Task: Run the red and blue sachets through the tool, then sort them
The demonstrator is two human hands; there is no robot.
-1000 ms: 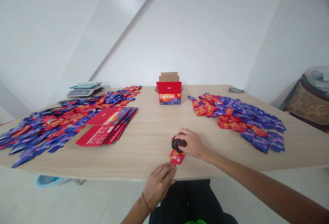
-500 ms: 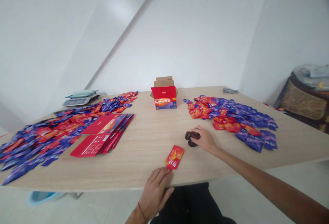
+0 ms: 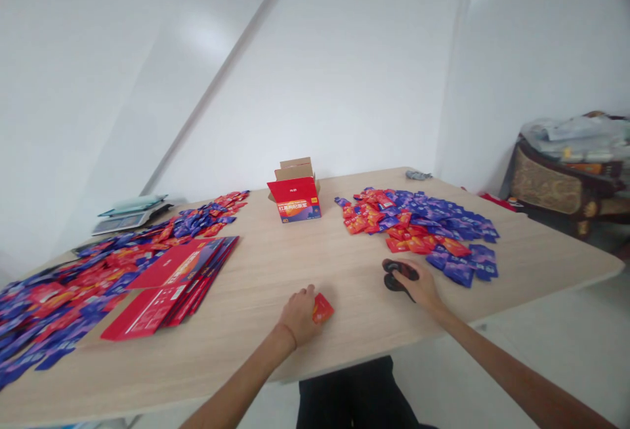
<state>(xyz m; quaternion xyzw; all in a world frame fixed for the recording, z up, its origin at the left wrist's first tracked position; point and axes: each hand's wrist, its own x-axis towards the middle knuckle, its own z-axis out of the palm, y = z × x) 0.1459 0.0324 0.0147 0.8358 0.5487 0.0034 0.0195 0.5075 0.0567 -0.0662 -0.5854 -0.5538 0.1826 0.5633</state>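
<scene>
My left hand [image 3: 298,314] rests on the wooden table [image 3: 305,265], fingers curled over a small red sachet [image 3: 322,308] whose right half sticks out. My right hand [image 3: 418,286] lies further right on the table, closed over a small black object [image 3: 398,273] just in front of the right-hand pile of red and blue sachets [image 3: 423,225]. An open red carton [image 3: 294,196] stands upright at the middle back of the table.
A stack of flat red cartons [image 3: 172,276] lies left of centre. Beyond it a wide spread of red and blue sachets [image 3: 73,275] covers the left side. A weighing scale [image 3: 128,214] sits at the far left back. A cluttered chair [image 3: 566,186] stands at the right.
My left hand has moved forward onto the table and closed over the red sachet. My right hand has slid the black object to the right, toward the right pile. The view has swung rightwards.
</scene>
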